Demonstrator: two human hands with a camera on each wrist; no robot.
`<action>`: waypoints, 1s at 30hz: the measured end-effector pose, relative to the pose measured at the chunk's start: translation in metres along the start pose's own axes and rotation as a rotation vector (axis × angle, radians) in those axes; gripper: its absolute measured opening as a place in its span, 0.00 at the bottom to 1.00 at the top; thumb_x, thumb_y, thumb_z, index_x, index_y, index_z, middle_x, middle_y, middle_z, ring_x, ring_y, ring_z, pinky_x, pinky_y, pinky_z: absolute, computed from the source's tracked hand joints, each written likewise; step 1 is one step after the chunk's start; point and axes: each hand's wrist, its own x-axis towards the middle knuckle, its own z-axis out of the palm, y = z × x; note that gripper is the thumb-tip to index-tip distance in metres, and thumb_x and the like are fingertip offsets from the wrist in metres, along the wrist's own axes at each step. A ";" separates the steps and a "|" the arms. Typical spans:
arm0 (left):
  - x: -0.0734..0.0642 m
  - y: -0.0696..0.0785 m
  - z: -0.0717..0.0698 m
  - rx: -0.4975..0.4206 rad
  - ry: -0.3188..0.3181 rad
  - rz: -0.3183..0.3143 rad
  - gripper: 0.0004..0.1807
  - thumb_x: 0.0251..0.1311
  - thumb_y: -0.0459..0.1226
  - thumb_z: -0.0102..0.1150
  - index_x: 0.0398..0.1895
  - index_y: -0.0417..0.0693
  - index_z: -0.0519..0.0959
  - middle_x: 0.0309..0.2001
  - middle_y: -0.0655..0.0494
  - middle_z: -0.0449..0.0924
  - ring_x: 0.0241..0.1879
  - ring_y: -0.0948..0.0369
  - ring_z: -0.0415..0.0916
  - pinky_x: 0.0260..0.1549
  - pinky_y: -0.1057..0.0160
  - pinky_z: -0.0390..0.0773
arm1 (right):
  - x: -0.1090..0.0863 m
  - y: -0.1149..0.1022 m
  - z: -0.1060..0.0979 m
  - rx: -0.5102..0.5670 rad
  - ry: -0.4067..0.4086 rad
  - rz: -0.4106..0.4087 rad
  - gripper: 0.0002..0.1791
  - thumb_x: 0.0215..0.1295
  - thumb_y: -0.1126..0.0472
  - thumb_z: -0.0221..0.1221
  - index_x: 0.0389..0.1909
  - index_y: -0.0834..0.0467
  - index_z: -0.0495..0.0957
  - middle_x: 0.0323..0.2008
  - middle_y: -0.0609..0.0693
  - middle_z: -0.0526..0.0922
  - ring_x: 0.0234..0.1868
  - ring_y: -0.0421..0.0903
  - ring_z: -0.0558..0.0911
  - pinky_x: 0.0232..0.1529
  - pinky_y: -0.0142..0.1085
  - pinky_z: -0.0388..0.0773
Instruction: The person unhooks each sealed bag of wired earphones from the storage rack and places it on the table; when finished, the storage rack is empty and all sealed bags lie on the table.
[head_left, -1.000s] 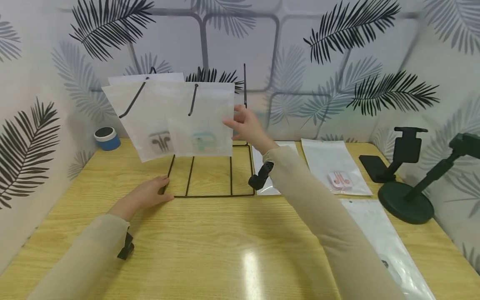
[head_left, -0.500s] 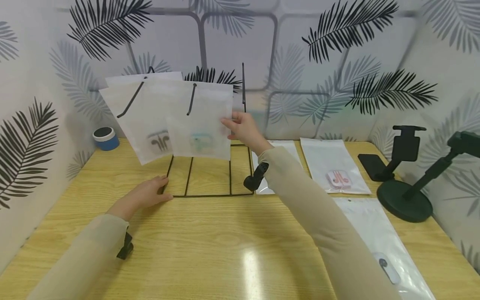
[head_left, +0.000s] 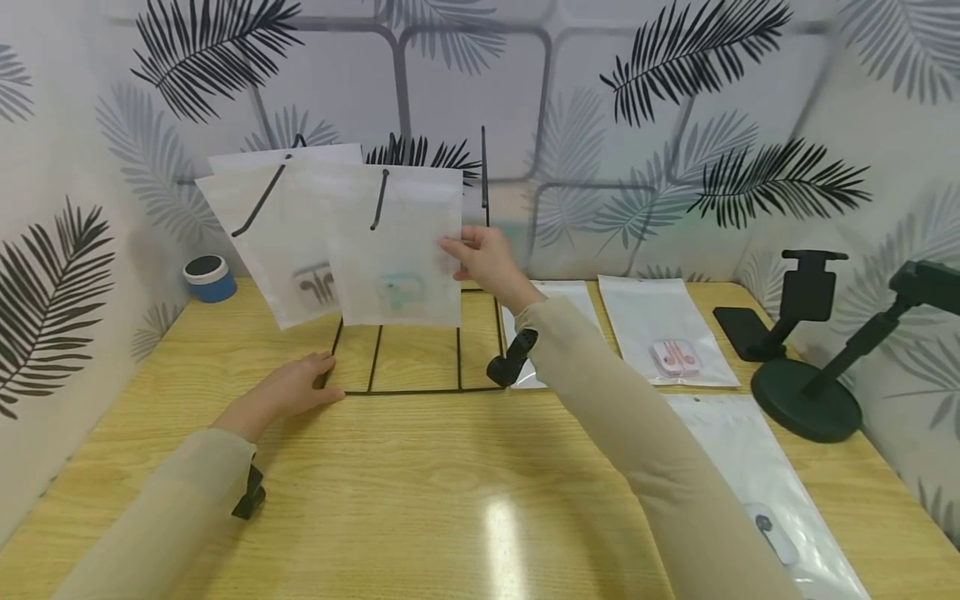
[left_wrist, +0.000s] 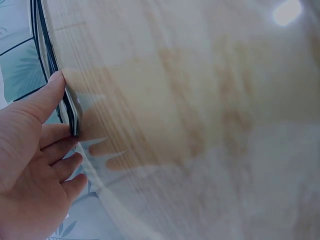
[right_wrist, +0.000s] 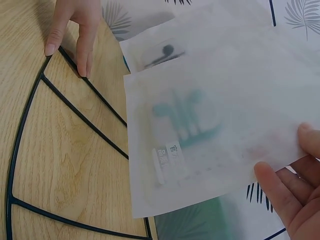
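Observation:
A black wire display rack (head_left: 420, 392) stands on the table, with translucent white bags hung on its upper hooks. One bag (head_left: 408, 229) shows teal earphones (right_wrist: 182, 112) through its front. My right hand (head_left: 491, 262) pinches this bag's right edge, thumb in front and fingers partly hidden behind. Left of it hangs a tilted bag (head_left: 258, 225) with dark earphones (head_left: 315, 285); another bag (head_left: 345, 152) shows behind. Down at the rack base's left front corner, my left hand (head_left: 288, 390) grips the wire between thumb and fingers, seen closely in the left wrist view.
Right of the rack lie several flat bags, one with pink earphones (head_left: 677, 357) and one with a white pack (head_left: 772, 533). A dark phone stand (head_left: 806, 400) and a black flat slab (head_left: 738, 333) stand at right. A blue tub (head_left: 210, 279) sits back left.
My right hand has come down slightly and its fingers have closed onto the bag's edge. The teal-earphone bag hangs a little lower. My left hand stays on the rack.

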 end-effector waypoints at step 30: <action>0.001 -0.003 0.001 0.011 -0.002 0.002 0.39 0.62 0.47 0.55 0.65 0.26 0.56 0.65 0.28 0.50 0.62 0.34 0.49 0.57 0.39 0.55 | -0.031 -0.001 -0.003 -0.082 -0.028 -0.111 0.14 0.65 0.60 0.56 0.44 0.66 0.80 0.36 0.56 0.82 0.24 0.48 0.80 0.31 0.36 0.80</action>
